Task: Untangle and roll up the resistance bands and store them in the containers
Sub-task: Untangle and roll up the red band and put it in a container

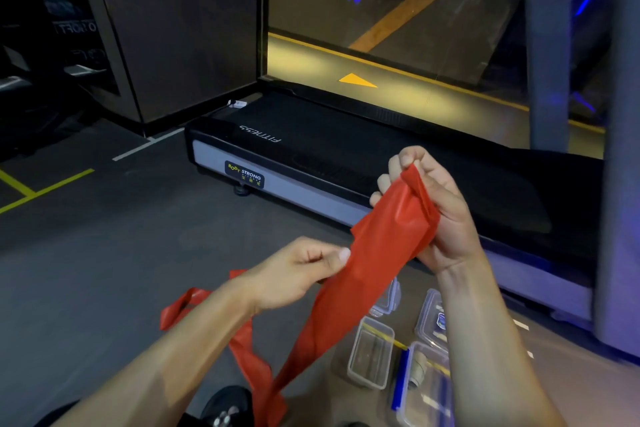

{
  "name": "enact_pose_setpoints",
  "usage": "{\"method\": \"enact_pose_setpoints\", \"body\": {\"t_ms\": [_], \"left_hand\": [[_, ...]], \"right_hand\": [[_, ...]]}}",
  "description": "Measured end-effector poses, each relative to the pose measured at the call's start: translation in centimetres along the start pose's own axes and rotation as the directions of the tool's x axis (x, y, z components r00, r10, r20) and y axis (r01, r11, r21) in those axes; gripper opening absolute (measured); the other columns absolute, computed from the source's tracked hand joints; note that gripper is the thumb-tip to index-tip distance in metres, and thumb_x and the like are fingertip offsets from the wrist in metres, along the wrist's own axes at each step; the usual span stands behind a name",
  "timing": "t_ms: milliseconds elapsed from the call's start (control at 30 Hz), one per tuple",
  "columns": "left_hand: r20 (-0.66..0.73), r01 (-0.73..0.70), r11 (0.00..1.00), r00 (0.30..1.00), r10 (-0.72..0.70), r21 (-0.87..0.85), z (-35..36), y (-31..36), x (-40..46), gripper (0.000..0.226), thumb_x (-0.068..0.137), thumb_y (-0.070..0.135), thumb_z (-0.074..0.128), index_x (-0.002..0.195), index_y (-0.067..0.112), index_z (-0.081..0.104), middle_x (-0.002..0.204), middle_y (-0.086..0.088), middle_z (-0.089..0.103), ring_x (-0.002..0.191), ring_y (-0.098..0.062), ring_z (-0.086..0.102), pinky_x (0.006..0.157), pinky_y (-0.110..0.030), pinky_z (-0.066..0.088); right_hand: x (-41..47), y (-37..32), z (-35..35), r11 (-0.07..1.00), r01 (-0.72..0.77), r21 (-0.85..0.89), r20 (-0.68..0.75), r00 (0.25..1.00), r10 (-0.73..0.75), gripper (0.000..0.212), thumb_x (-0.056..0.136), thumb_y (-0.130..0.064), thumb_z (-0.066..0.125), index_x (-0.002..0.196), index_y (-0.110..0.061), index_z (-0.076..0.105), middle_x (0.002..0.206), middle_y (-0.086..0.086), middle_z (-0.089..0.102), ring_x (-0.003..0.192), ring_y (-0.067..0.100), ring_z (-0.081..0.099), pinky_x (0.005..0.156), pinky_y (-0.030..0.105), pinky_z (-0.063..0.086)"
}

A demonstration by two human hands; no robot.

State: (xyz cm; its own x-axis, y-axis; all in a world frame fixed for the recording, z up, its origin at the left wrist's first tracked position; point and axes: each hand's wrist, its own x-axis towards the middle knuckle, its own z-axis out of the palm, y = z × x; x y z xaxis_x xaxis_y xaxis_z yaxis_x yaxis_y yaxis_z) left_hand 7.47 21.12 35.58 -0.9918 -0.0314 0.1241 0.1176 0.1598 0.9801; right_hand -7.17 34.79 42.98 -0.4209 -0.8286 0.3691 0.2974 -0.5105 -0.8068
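The right hand grips the top end of the red band, fingers curled round it. The left hand pinches its edge at 9 o'clock. Clear containers sit on the floor at 5 o'clock. The treadmill reads "FITNESS" and "BODY STRONG".

red resistance band, clear containers, black treadmill, yellow floor lines

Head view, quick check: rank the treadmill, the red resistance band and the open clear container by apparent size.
1. Treadmill, largest.
2. Red resistance band, though it is held close to the camera, which inflates it.
3. Open clear container on the floor, smallest.
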Motion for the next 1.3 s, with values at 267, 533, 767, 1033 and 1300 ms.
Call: {"method": "enact_pose_setpoints", "body": {"t_ms": [267, 533, 767, 1033, 1300], "left_hand": [[-0.206, -0.045, 0.99, 0.976, 0.073, 0.136, 0.1, -1.1, 0.3, 0.013, 0.095, 0.014, 0.069, 0.084, 0.017, 0.074, 0.077, 0.01, 0.072, 0.074, -0.002, 0.063, 0.073, -0.026, 0.052], [-0.342, -0.023, 0.994, 0.938, 0.06, 0.11, 0.0, -1.7, 0.5, 0.02, 0.082, 0.031, 0.078, 0.096, 0.027, 0.065, 0.082, -0.005, 0.078, 0.074, -0.02, 0.066, 0.077, -0.054, 0.055], [-0.287, -0.024, 0.995, 0.957, 0.05, 0.094, 0.2, -1.2, 0.3, 0.023, 0.088, 0.031, 0.074, 0.106, 0.029, 0.059, 0.081, -0.004, 0.077, 0.067, -0.031, 0.063, 0.072, -0.053, 0.053], [-0.229, 0.004, 0.999, 0.973, -0.015, -0.05, 0.7, -0.7, 0.3, 0.023, 0.078, 0.013, 0.082, 0.097, 0.003, 0.073, 0.085, -0.013, 0.077, 0.079, -0.019, 0.069, 0.08, -0.035, 0.055], [-0.225, -0.004, 1.0, 0.974, 0.003, -0.002, 1.5, -0.5, 0.5, 0.02, 0.072, 0.008, 0.089, 0.083, 0.014, 0.074, 0.073, -0.001, 0.074, 0.067, -0.006, 0.063, 0.069, -0.021, 0.052]], "right_hand": [[0.0, -0.8, -1.4, 0.998, 0.053, -0.044, -0.084, 0.995, -0.056, 0.005, 0.098, -0.02, 0.051, 0.097, -0.016, 0.053, 0.073, -0.005, 0.045, 0.063, 0.008, 0.039, 0.064, 0.029, 0.035], [-0.1, -1.0, -2.1, 0.994, 0.071, -0.081, -0.136, 0.987, -0.082, 0.006, 0.099, -0.023, 0.055, 0.098, -0.017, 0.054, 0.076, -0.006, 0.049, 0.062, 0.007, 0.041, 0.063, 0.029, 0.032], [-0.1, -1.0, -2.0, 0.991, 0.067, -0.112, -0.166, 0.982, -0.086, 0.01, 0.104, -0.018, 0.046, 0.098, -0.017, 0.054, 0.077, -0.005, 0.048, 0.062, 0.007, 0.042, 0.065, 0.032, 0.032], [-0.1, -0.9, -1.1, 0.99, 0.07, -0.123, -0.162, 0.983, -0.09, 0.016, 0.108, -0.013, 0.038, 0.098, -0.015, 0.051, 0.068, -0.006, 0.051, 0.057, 0.007, 0.05, 0.061, 0.023, 0.049], [0.1, -0.6, -0.4, 0.992, 0.074, -0.106, -0.155, 0.984, -0.09, 0.015, 0.107, -0.014, 0.041, 0.097, -0.014, 0.053, 0.069, -0.004, 0.046, 0.057, 0.007, 0.042, 0.06, 0.023, 0.049]]}}
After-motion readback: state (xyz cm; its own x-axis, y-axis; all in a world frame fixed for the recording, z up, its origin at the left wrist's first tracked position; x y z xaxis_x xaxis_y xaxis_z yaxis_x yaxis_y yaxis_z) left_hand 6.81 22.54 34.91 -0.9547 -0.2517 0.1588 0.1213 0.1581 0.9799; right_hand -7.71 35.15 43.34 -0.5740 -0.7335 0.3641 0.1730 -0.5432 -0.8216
